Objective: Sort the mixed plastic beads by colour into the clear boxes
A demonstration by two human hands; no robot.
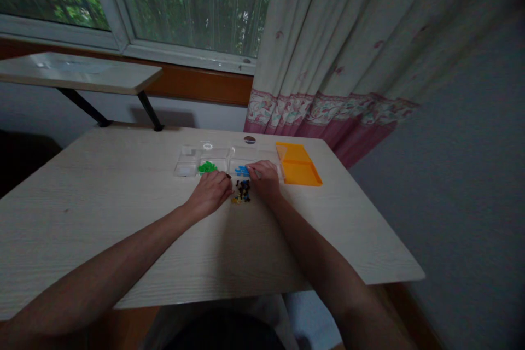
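Observation:
My left hand (210, 192) is closed at the left of a loose pile of small dark, yellow and blue pieces (243, 190) on the table. A small dark piece (228, 176) shows at its fingertips. My right hand (266, 179) reaches over the near side of a clear compartment tray (186, 159), its fingers pinched beside some small blue pieces (241, 171); what they hold, if anything, is too small to make out. Small green pieces (207, 167) lie in the compartment left of the blue ones. My right hand hides part of the tray's right side.
An open orange plastic case or lid (301, 169) lies at the tray's right end. The pale wooden table (164, 251) carries a raised shelf (82, 74) on black legs at the back left. A round brown spot (249, 140) is near the back edge, before a curtain (311, 65).

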